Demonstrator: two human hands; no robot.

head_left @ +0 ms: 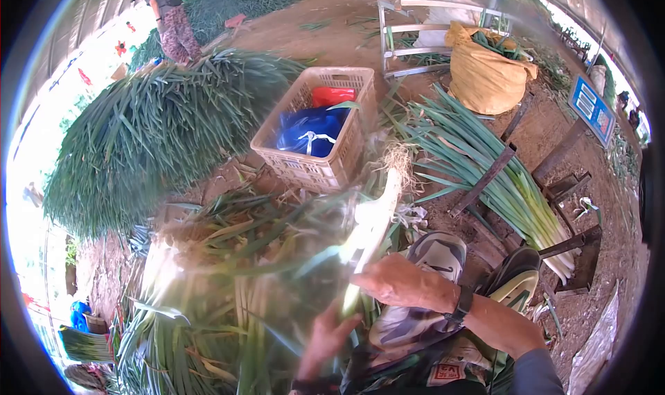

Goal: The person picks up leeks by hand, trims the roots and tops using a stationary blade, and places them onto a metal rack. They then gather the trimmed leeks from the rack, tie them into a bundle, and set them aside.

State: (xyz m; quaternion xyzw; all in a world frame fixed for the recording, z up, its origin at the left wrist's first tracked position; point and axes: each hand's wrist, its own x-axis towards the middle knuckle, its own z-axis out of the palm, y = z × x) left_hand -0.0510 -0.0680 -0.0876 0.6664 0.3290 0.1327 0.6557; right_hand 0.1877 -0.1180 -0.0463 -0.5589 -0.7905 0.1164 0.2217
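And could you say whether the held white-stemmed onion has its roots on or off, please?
On: stringy tan roots fan out atop the white-stemmed onion.

Left daylight blown out | lower centre hazy | fisheye-curved edges | black corners

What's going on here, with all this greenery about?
Someone is handling a long onion-like stalk, its roots pointing away from them. The right hand grips it; the left hand is just below, its exact hold blurred. A bundle of stalks rests in a metal stand to the right. A plastic crate stands ahead, and another person is beyond the big green pile.
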